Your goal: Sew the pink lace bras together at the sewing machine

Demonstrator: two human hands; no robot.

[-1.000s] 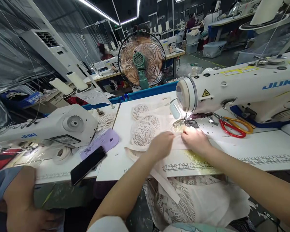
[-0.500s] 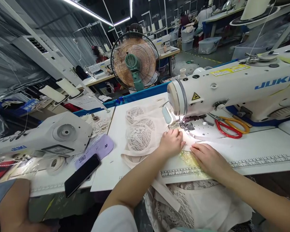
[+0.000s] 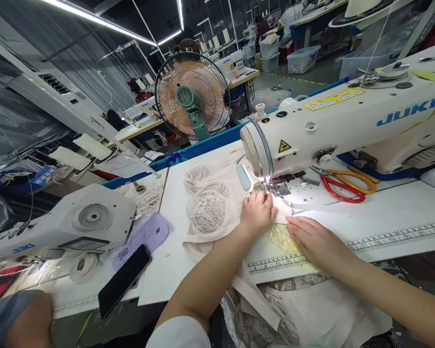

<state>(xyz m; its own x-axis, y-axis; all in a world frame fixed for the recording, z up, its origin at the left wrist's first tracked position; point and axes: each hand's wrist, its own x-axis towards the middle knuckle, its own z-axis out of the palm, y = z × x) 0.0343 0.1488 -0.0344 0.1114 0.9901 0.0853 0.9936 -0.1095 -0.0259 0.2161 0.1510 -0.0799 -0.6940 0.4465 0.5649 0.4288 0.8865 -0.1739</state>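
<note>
My left hand (image 3: 258,210) rests with curled fingers on pale fabric (image 3: 286,215) right at the presser foot (image 3: 271,186) of a white Juki sewing machine (image 3: 344,128). My right hand (image 3: 310,238) lies flat, fingers stretched out, on the same fabric nearer the table's front edge. White lace bra cups (image 3: 207,209) lie in a pile just left of my left hand. More lace and fabric (image 3: 304,314) hangs off the table edge into my lap.
Red and orange scissors (image 3: 344,182) lie behind the needle on the machine bed. A black phone (image 3: 123,279), a purple card (image 3: 147,235) and a second Juki machine (image 3: 61,227) stand at left. Another person's arm (image 3: 18,321) shows bottom left. A fan (image 3: 192,94) stands behind the table.
My left hand moved forward to the presser foot. My right hand drew back from the needle and flattened on the fabric. The view shifted slightly.
</note>
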